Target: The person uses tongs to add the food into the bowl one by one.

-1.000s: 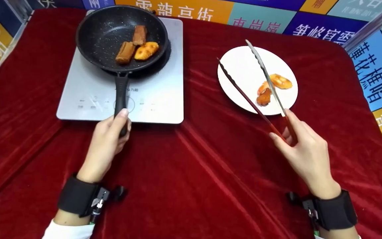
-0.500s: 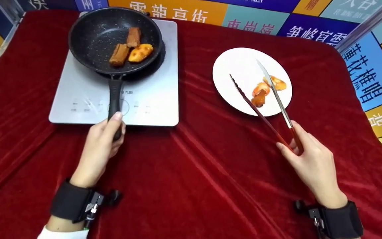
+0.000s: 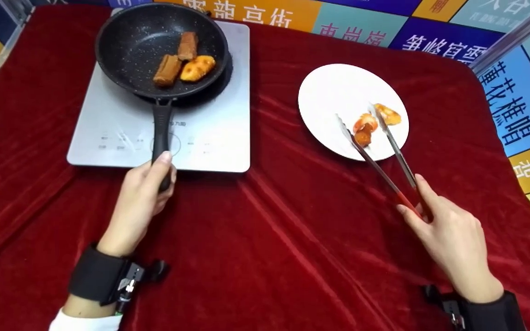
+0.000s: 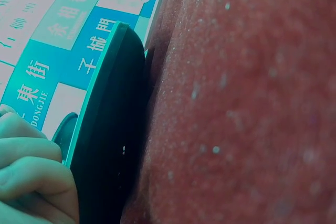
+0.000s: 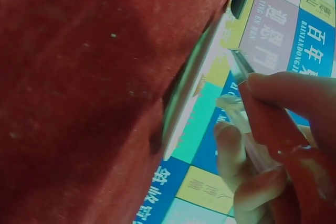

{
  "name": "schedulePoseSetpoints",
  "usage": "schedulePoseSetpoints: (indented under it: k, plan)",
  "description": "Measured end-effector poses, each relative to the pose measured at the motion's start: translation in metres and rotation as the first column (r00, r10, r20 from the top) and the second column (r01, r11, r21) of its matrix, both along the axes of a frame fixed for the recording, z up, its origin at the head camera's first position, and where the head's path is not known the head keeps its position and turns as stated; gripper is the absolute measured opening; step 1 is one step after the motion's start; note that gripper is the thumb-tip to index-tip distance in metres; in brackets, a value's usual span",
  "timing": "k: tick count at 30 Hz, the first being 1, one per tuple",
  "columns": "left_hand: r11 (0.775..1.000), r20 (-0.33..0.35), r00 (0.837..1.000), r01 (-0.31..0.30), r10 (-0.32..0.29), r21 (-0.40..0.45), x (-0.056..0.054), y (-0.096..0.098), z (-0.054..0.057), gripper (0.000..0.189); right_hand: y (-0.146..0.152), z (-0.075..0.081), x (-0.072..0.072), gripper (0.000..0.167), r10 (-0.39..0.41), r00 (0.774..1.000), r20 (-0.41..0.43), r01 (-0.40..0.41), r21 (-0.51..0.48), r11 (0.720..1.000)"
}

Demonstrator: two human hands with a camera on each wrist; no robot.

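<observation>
My left hand [image 3: 147,186] grips the handle [image 3: 161,131] of a black frying pan [image 3: 131,50] on the cooktop. Two brown blocks of food [image 3: 167,70] and a yellow, browned piece [image 3: 198,68] lie in the pan's right half. With my right hand [image 3: 453,232] I hold red-handled metal tongs [image 3: 396,149], their arms spread. The tongs' tips are over a white plate [image 3: 325,92], either side of a shrimp-like orange piece [image 3: 365,122] and a small brown piece [image 3: 363,136]. A yellow piece [image 3: 388,114] lies by the right tip. In the right wrist view my fingers wrap the tongs' red handle [image 5: 273,124].
The silver cooktop [image 3: 219,138] sits at the left on a wrinkled dark red cloth [image 3: 265,239]. Behind the table stand panels [image 3: 357,23] with coloured blocks and lettering; more panels [image 3: 513,101] line the right edge.
My right hand has drawn back toward the front right, bringing the tongs' tips down the plate to the food pieces. The tongs' arms have come closer together. My left hand stays on the pan handle.
</observation>
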State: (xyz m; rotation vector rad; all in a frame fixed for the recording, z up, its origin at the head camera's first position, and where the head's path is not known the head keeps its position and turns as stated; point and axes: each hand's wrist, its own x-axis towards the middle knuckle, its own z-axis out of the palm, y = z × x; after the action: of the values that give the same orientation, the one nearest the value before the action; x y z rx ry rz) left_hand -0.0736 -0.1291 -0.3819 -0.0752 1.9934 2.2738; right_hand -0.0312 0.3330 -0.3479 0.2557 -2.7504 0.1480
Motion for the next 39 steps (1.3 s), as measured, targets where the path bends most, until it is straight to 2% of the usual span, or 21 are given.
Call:
schedulePoseSetpoints:
  k: [4,8,13,17,24,31,39]
  plan:
    - [1.000,-0.009,1.000,0.000,0.000,-0.008,-0.001,0.000,0.003,0.043,-0.002,0.007,0.007,0.055,-0.012,1.000,0.027,0.011,0.022,1.000]
    - [1.000,-0.008,1.000,-0.008,0.008,-0.023,0.001,0.000,0.008,0.043,-0.002,0.014,0.012,0.054,-0.040,0.995,0.092,0.039,0.013,0.999]
    - [0.999,-0.003,1.000,-0.007,0.007,-0.036,0.005,0.002,0.014,0.044,-0.004,0.019,0.013,0.054,-0.063,0.984,0.165,0.061,0.018,0.998]
    - [0.999,-0.005,1.000,-0.006,0.006,-0.049,0.005,0.002,0.017,0.045,-0.005,0.022,0.012,0.056,-0.085,0.978,0.188,0.078,0.041,0.996]
    - [0.998,-0.014,1.000,-0.004,0.003,-0.058,0.004,0.001,0.017,0.045,-0.008,0.022,0.011,0.053,-0.103,0.975,0.198,0.094,0.057,0.994]
    - [0.998,-0.014,1.000,-0.009,0.009,-0.066,0.005,0.001,0.017,0.046,-0.018,0.024,0.005,0.048,-0.058,0.980,0.189,0.036,0.115,0.993]
    - [0.997,-0.016,1.000,-0.013,0.012,-0.078,0.005,0.001,0.018,0.046,-0.023,0.030,0.010,0.045,-0.059,0.976,0.211,0.028,0.146,0.989]
